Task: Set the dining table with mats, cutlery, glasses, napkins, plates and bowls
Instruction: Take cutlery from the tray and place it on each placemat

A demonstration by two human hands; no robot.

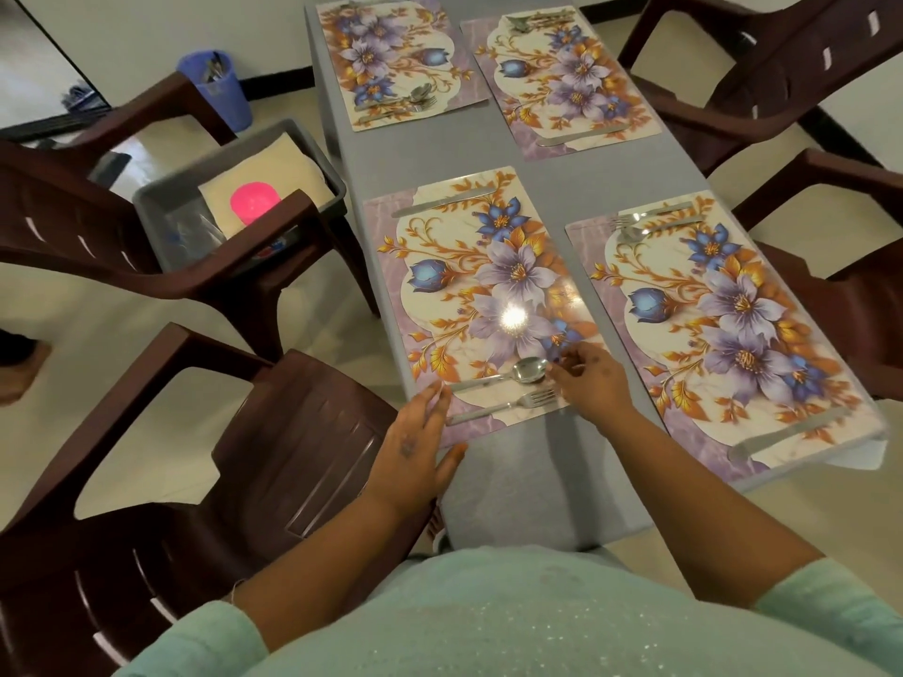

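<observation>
Low in the frame, left hand [418, 447] flat and spread, fingers straight, pressing the near left corner of the nearest floral mat [481, 300] at the edge of the grey table [518, 486]. Right hand [593, 378] just right of it, fingers loosely curled over the mat's near right corner, fingertips touching the bowl of a spoon [508, 373]; whether pinching it, cannot tell. Spoon lying flat along the mat's near short edge, long axis running left to right, bowl pointing right, handle pointing left toward the left hand. Parallel and just nearer, a fork [508, 404], tines pointing right. Along the same mat's far edge, a knife [442, 202], also lying crosswise.

At right centre, a second mat [723, 329] with a fork and spoon at its far edge and a knife at its near edge.

At left centre, on the seat of a brown plastic chair [161, 266], a grey tub [317, 158] holding a folded cream cloth, a pink cup [254, 202] and clear glasses, blurred.

Toward the top, two more mats [391, 61] [567, 80] with cutlery on them.

In the upper left, on the floor, a blue bucket [217, 87] holding metal utensils standing upright.
</observation>
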